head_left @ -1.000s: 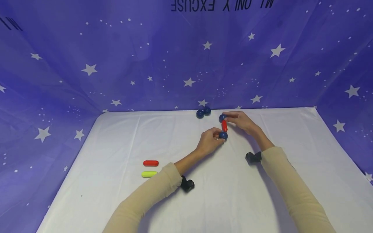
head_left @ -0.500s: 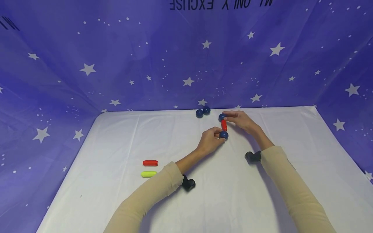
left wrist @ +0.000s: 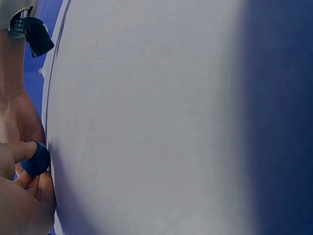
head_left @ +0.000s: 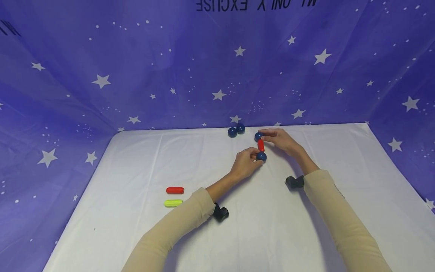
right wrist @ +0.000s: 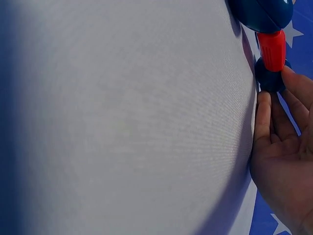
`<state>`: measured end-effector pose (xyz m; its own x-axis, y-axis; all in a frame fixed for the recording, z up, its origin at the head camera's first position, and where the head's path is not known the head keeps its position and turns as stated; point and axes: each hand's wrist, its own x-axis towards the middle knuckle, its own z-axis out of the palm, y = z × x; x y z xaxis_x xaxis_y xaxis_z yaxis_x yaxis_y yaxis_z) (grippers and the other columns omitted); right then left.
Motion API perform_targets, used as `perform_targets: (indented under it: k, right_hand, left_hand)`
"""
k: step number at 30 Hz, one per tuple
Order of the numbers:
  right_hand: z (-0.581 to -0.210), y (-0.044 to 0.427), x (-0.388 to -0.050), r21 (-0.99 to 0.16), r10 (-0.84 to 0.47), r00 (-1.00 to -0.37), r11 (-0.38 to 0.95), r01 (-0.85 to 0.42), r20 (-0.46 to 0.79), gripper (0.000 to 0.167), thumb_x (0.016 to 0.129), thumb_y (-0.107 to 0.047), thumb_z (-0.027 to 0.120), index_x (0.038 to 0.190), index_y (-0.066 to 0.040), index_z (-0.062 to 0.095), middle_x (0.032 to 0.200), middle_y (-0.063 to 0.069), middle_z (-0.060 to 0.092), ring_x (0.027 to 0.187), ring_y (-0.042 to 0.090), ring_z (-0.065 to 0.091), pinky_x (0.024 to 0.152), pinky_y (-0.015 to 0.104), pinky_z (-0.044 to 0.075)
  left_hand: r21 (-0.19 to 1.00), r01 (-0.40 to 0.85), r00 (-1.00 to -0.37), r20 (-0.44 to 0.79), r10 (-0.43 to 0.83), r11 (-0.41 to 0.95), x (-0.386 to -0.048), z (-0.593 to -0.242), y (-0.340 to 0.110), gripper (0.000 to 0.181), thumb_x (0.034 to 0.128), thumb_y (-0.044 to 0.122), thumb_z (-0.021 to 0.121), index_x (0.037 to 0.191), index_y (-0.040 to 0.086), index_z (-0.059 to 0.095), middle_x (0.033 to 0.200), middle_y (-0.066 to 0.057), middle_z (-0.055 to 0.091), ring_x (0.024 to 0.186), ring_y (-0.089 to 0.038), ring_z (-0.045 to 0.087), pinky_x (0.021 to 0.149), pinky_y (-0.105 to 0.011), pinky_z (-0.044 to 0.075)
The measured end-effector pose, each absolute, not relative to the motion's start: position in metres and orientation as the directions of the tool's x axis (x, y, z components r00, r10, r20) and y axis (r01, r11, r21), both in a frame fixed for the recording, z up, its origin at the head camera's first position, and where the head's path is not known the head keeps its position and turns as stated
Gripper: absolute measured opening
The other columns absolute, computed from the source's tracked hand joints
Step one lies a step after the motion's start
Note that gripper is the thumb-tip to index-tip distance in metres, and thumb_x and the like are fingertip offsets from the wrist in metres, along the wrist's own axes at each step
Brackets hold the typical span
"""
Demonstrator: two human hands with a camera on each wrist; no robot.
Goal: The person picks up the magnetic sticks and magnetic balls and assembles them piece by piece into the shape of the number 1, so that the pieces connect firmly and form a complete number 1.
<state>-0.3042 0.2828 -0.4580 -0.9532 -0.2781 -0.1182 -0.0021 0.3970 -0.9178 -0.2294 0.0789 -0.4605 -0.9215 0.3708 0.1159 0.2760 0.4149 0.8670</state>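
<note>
At the far part of the table, my left hand point(head_left: 245, 164) pinches a blue ball point(head_left: 261, 157) between thumb and fingers. Just beyond it, my right hand point(head_left: 281, 141) holds a second blue ball point(head_left: 258, 136) by its right side. A short red rod point(head_left: 260, 146) spans the space between these two balls. In the right wrist view the red rod point(right wrist: 273, 50) meets the farther ball point(right wrist: 268, 78) near the right fingertips. The left wrist view shows a blue ball point(left wrist: 37, 159) in the left fingers; the rod is hidden there.
Two more blue balls point(head_left: 232, 132) sit together at the table's back edge. A loose red rod point(head_left: 175, 190) and a yellow-green rod point(head_left: 173, 203) lie left of the left forearm. Black wrist cameras point(head_left: 295, 183) stick out from both sleeves. A starry purple cloth hangs behind the white table point(head_left: 136, 158).
The ball in my left hand has shifted slightly to the right, more in line with the red rod. Both hands keep their holds. The head view has drifted a little.
</note>
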Motion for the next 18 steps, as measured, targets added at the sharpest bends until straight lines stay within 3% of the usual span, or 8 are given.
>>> perform_targets:
  k: [18]
  right_hand:
    - [-0.4568, 0.2821, -0.3041, -0.913, -0.268, -0.957, 0.408, -0.003, -0.116, 0.046, 0.098, -0.015, 0.064, 0.140, 0.003, 0.054, 0.144, 0.022, 0.051, 0.140, 0.036, 0.036, 0.116, 0.053, 0.020]
  left_hand:
    - [0.881, 0.264, -0.924, 0.114, 0.365, 0.393, -0.2323, -0.4627, 0.0824, 0.030, 0.0868, 0.004, 0.076, 0.114, -0.004, 0.065, 0.105, -0.013, 0.071, 0.092, -0.015, 0.068, 0.081, -0.017, 0.050]
